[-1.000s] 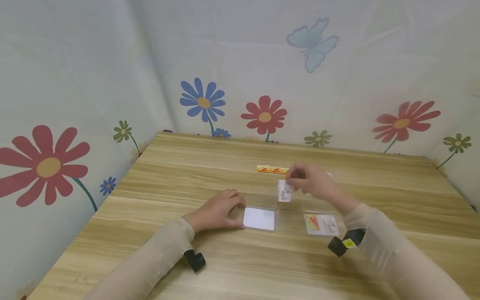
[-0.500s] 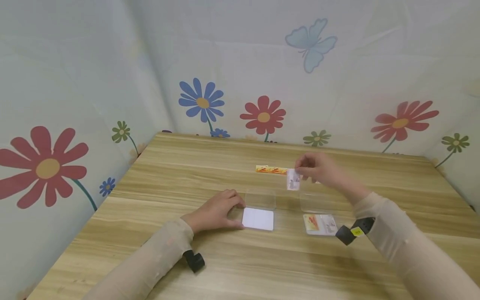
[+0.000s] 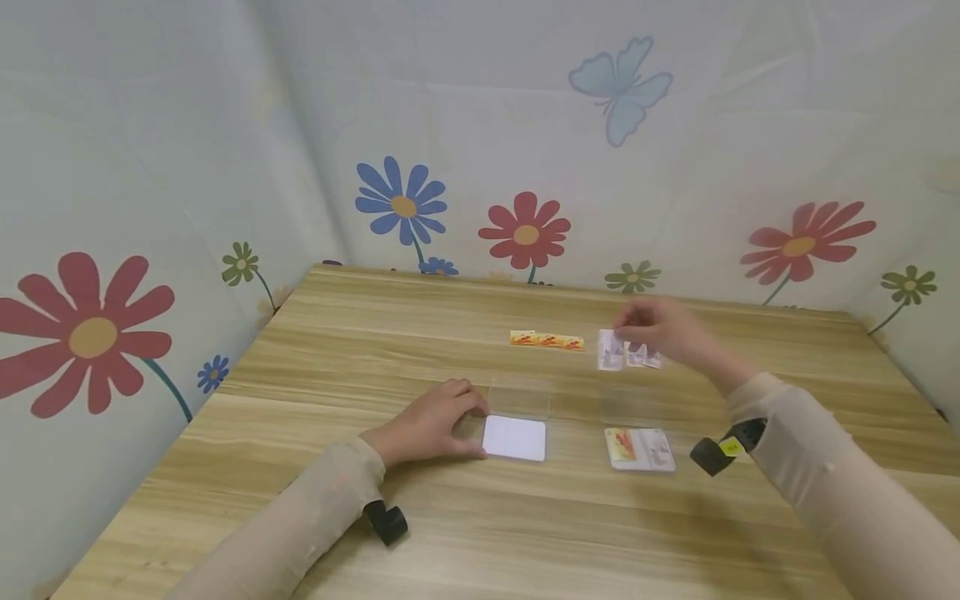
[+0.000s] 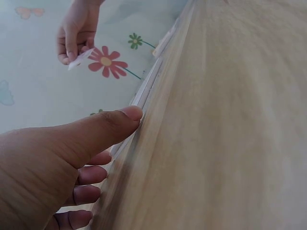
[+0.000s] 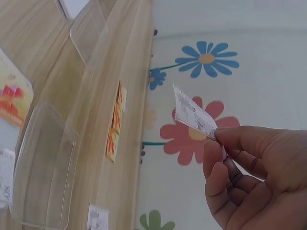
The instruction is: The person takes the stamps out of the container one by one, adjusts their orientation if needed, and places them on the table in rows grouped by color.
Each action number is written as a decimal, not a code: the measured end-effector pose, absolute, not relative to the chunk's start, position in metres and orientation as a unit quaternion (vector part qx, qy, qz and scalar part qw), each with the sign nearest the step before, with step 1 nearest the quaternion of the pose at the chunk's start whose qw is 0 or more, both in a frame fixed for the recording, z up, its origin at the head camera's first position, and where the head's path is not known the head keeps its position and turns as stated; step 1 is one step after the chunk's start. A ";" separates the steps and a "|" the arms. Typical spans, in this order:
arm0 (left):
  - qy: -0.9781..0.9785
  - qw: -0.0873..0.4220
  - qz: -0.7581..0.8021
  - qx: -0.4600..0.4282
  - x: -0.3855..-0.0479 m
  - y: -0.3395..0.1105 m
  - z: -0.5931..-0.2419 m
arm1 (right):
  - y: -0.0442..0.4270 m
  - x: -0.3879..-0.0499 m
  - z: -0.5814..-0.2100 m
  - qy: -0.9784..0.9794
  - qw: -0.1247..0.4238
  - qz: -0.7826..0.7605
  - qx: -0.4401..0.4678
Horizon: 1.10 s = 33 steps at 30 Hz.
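Packet (image 3: 610,350) pinched far right in our right hand (image 3: 666,330), we are touching the near white case (image 3: 514,438), left hand (image 3: 429,423) loosely spread.

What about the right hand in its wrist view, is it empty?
No, the right hand pinches a small printed packet by its edge.

Left grip (image 4: 57,163) touches case (image 4: 147,87) (edge-on)
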<state>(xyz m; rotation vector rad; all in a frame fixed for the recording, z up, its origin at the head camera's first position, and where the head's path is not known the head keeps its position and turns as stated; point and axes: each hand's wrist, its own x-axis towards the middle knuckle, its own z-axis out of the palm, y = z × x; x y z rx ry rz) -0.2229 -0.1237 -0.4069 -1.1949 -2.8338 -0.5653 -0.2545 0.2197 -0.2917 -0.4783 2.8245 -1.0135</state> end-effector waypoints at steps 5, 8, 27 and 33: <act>-0.908 0.005 -0.181 -0.378 -0.222 -0.124 -0.405 | 0.230 -0.260 -0.293 0.930 0.061 -0.331 -0.148; -0.907 0.005 -0.183 -0.380 -0.222 -0.124 -0.404 | 0.236 -0.263 -0.294 0.930 0.068 -0.332 -0.144; -0.907 0.007 -0.184 -0.379 -0.221 -0.123 -0.404 | 0.268 -0.279 -0.300 0.928 0.074 -0.345 -0.120; -0.907 0.007 -0.183 -0.379 -0.220 -0.123 -0.404 | 0.278 -0.282 -0.303 0.930 0.075 -0.342 -0.115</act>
